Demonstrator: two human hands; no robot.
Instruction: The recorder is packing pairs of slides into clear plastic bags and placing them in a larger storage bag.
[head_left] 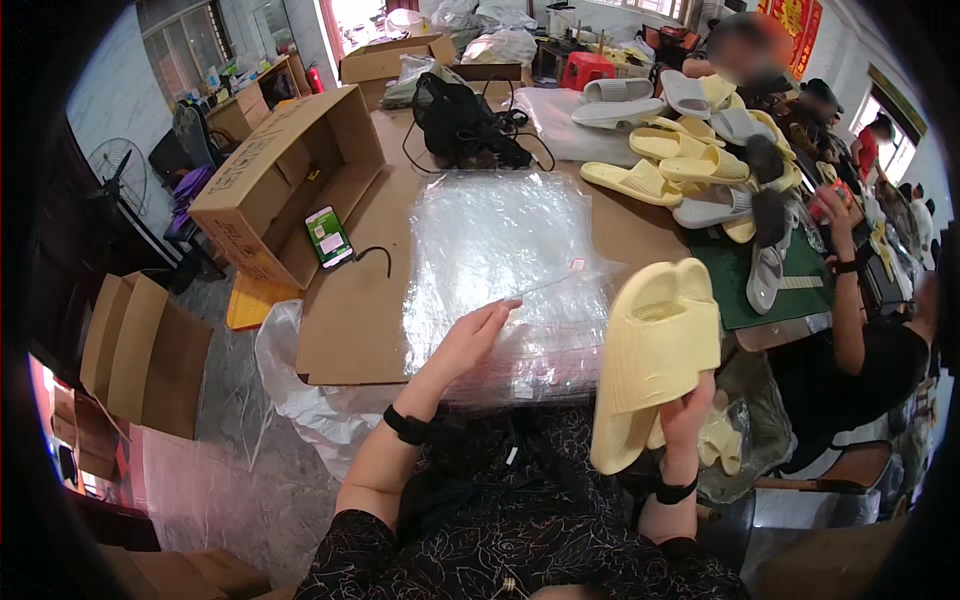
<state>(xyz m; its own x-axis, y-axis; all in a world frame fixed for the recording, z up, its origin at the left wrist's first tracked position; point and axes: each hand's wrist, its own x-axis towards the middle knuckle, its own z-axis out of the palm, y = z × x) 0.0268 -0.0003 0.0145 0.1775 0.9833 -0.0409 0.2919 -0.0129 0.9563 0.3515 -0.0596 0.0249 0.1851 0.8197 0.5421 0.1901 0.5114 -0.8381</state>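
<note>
The right hand (pixel 688 410) is gripping a pair of pale yellow slide sandals (pixel 655 355) by the heels, toes tilting toward eleven o'clock, soles together so they move as one. The left hand (pixel 470 335) is pinching the top clear plastic bag (pixel 510 270) off the stack, fingers closing on its edge, probably to peel one free. At one o'clock more sandals (pixel 690 150) are piling up; a cardboard box (pixel 290 180) and phone (pixel 328 236) are sitting at ten o'clock, nothing blocking.
</note>
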